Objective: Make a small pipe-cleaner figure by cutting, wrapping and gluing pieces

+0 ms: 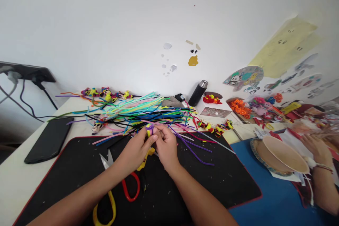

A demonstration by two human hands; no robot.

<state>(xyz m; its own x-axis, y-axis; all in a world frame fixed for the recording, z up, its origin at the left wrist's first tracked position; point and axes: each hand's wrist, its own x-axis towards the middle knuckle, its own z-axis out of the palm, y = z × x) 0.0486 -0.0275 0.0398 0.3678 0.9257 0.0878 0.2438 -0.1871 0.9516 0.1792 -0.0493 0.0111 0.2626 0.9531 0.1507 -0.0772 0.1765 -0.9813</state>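
Observation:
My left hand and my right hand meet over the black mat, both closed on a small yellow and purple pipe-cleaner figure whose yellow stem hangs down between them. The fingers of both hands pinch the figure near its top. Scissors with one red and one yellow handle lie on the mat under my left forearm. Just beyond my hands lies a big heap of coloured pipe cleaners.
A black phone lies at the left, a black bottle near the wall. Finished pipe-cleaner figures line the back edge. At the right another person's hand works beside a paper bowl on a blue surface.

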